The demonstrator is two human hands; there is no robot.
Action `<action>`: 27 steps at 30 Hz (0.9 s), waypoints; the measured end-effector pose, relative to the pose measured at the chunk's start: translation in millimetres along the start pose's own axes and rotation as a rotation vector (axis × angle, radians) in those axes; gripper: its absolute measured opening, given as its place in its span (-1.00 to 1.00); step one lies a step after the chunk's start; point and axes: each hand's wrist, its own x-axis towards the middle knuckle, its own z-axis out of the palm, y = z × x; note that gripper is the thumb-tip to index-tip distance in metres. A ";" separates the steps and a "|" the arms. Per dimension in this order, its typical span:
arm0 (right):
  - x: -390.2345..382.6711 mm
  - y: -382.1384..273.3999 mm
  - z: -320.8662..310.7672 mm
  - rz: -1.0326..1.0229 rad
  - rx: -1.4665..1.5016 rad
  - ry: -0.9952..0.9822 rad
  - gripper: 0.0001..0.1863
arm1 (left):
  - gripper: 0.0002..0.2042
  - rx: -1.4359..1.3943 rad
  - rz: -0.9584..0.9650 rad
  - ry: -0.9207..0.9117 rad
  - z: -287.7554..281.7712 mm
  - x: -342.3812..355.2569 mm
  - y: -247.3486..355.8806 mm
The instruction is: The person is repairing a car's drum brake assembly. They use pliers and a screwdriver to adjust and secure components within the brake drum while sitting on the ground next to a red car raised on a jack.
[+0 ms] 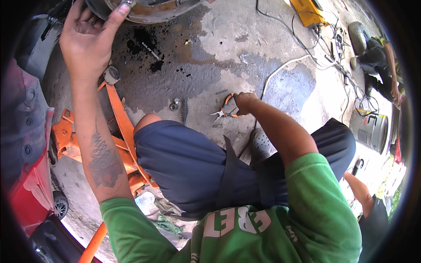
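At top left, my left hand (87, 52) grips the edge of a round, rusty metal drum-like part (153, 8), thumb on a fitting at its rim. Low in the middle, my right hand (247, 103) closes on orange-and-black pliers (228, 100) at floor level, their jaws parted. Beside the pliers lie a coiled spring (184, 111), small metal fittings (174, 106) and short pins (221, 92). A slim metal rod (150, 50) rests near dark stains on the concrete.
An orange floor jack (117, 105) stands beside my left arm and knee, near red car bodywork (30, 193). Right: a yellow machine (309, 12), tangled cables (287, 61), a tire (357, 37), a metal can (368, 131), a crouching person (377, 65) and another person's leg (359, 190).
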 end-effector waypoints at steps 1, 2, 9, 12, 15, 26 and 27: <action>-0.8 -7.9 28.2 0.053 -0.043 0.144 0.00 | -0.28 0.029 -0.006 0.006 0.2 -1.7 -1.4; 6.5 -13.2 44.4 -0.012 -0.150 0.156 0.16 | -0.28 0.056 -0.001 0.019 -0.7 -1.5 -2.7; 23.0 -2.1 77.4 -0.259 -0.219 0.405 -0.50 | -0.30 -0.089 -0.057 0.002 1.3 -1.2 -1.6; 15.9 -9.2 72.4 -0.270 -0.092 0.345 -0.58 | -0.34 -0.065 -0.124 0.046 0.4 -0.4 -1.5; 0.5 -23.0 56.6 -0.235 -0.061 0.170 -0.55 | -0.39 -0.056 0.035 -0.066 -7.0 4.3 -6.2; -172.3 -20.9 -167.9 -0.317 1.473 -0.013 -0.60 | -0.37 -0.088 -0.014 -0.054 -9.1 1.2 -12.8; -193.8 -29.2 -179.2 -0.431 1.672 0.042 -0.54 | -0.36 -0.082 -0.017 -0.054 -9.0 1.4 -12.3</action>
